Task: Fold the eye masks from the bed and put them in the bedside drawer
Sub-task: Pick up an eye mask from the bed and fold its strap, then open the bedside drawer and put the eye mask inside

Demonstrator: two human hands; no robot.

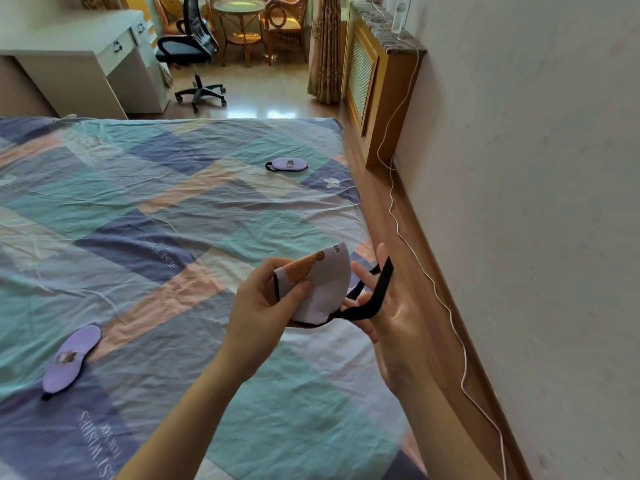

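My left hand (263,303) pinches a pale lilac eye mask (322,289), folded in half, above the bed's right side. Its black elastic strap (375,296) loops over the spread fingers of my right hand (391,317), which holds the strap taut beside the mask. A second lilac eye mask (71,358) lies flat on the patchwork bedsheet (166,216) at the lower left. A third eye mask (288,164) lies near the bed's far right corner. No bedside drawer is in view.
A narrow strip of wooden floor (408,223) runs between the bed and the wall, with a white cable (450,306) trailing along it. A wooden radiator cover (377,84) stands at the far right. A white desk (86,64) and black office chair (194,46) stand beyond the bed.
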